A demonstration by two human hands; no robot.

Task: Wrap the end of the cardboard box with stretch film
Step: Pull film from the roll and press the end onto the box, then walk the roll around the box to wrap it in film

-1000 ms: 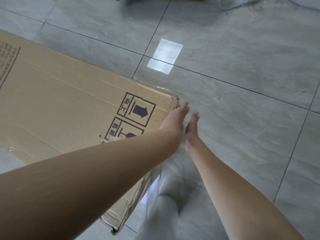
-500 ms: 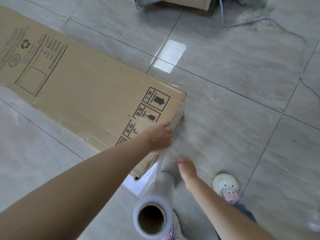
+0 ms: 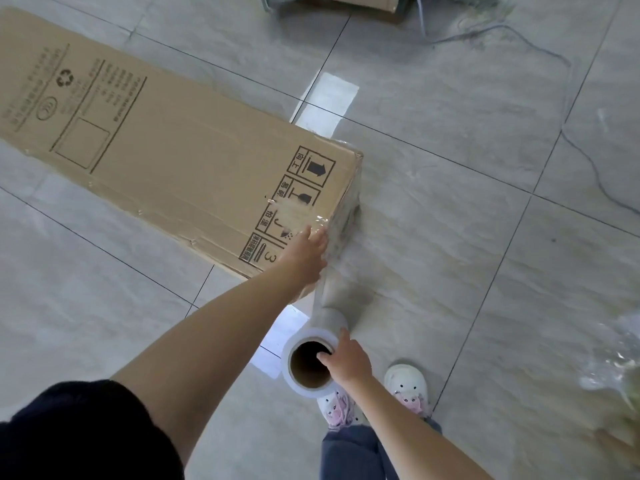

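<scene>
Head view: long brown cardboard box [image 3: 166, 161] lies on the floor, left hand [image 3: 306, 249] pressing film flat at its near end, right hand [image 3: 348, 358] gripping the upright clear stretch-film roll [image 3: 313, 360] just below.

matt cardboard box [image 3: 166, 157], glossy (clear) stretch film [image 3: 341, 233]

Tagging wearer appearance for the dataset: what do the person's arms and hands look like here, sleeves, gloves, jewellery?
Both forearms are bare. The left hand and right hand wear no gloves; no rings, watch or bracelets are visible. A dark short sleeve covers the left upper arm. The right arm's sleeve is out of frame.
</scene>
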